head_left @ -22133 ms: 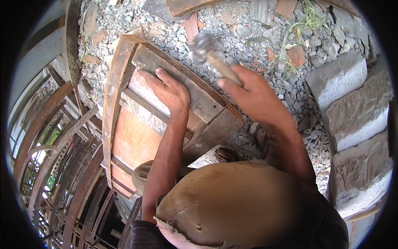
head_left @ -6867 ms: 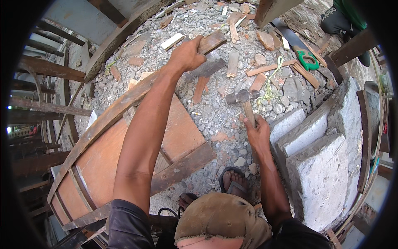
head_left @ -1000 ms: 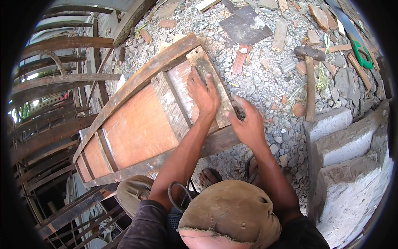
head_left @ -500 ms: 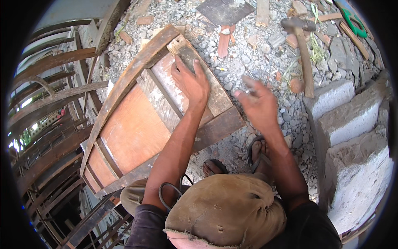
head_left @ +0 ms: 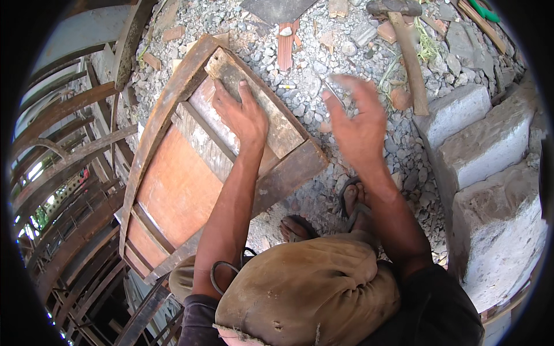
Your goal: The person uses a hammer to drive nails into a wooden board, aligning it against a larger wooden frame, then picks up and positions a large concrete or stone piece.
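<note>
Feet: sandalled foot (head_left: 353,199) on the gravel (head_left: 323,69), lower centre, just beside the frame's corner.
Left hand (head_left: 242,115): still pressed flat, fingers spread, on the grey board (head_left: 277,118) across the wooden frame (head_left: 173,190), centre-left.
Right hand (head_left: 358,118): a second ago down at the board's edge, now lifted clear, fingers apart, holding nothing that shows; blurred.
Meaning: the board looks held in place while the free hand moves away.
Hammer (head_left: 407,43): lies untouched on the gravel, upper right, near the concrete blocks (head_left: 485,150).

Worn tan cap (head_left: 306,288), dark short sleeves (head_left: 438,311), bare forearms, flip-flops (head_left: 352,199) (dark straps).
</note>
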`<state>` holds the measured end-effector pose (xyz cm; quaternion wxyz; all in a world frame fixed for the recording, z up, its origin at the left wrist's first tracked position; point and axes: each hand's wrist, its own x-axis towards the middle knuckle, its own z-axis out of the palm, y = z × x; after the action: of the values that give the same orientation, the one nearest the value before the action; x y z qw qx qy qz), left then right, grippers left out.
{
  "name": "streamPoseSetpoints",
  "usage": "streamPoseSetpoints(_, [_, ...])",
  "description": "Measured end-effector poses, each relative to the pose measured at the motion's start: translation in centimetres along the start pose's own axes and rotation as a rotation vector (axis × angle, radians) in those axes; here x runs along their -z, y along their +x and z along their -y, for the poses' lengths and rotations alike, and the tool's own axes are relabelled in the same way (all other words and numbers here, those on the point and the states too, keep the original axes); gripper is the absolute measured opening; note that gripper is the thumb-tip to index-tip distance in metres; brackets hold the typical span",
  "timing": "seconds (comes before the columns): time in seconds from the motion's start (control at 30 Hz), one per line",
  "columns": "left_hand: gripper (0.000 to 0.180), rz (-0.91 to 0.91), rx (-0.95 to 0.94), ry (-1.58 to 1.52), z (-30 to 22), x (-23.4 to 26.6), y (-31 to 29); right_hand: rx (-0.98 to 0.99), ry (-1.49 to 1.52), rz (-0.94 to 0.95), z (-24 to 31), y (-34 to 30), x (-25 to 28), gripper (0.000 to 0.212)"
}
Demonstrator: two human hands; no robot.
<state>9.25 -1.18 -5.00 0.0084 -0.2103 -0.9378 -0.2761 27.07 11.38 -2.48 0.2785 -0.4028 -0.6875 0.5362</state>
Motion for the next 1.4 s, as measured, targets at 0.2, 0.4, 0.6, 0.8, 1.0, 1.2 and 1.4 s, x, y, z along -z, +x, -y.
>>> streamPoseSetpoints(0.2, [0.065,-0.06,-0.09,-0.037,1.1,0.0,0.2,0.297,-0.62,-0.285,-2.1,5.7,5.6,0.055])
streamPoseSetpoints(0.4, [0.064,-0.115,-0.029,-0.027,0.2,-0.5,0.0,0.18,-0.77,-0.195,-5.6,8.6,7.0,0.061])
streamPoseSetpoints(0.6, [0.064,-0.111,0.04,-0.015,-1.0,-0.5,0.1,-0.03,-0.393,-0.144,-3.7,9.6,8.8,0.052])
streamPoseSetpoints(0.8, [0.067,-0.098,0.123,-0.024,-1.0,-0.1,-0.1,-0.289,0.266,0.154,8.8,5.5,2.4,0.051])
streamPoseSetpoints(1.0, [0.065,-0.119,0.106,-0.024,-0.2,-0.3,-0.2,0.084,0.197,0.407,7.1,6.2,-6.2,0.049])
streamPoseSetpoints(1.2, [0.061,-0.097,0.123,-0.055,0.3,0.2,0.0,0.172,0.079,0.682,5.3,7.4,-8.7,0.046])
streamPoseSetpoints(1.4, [0.058,-0.11,0.048,0.002,0.0,-0.1,-0.1,0.075,0.297,0.498,5.6,6.6,-7.3,0.045])
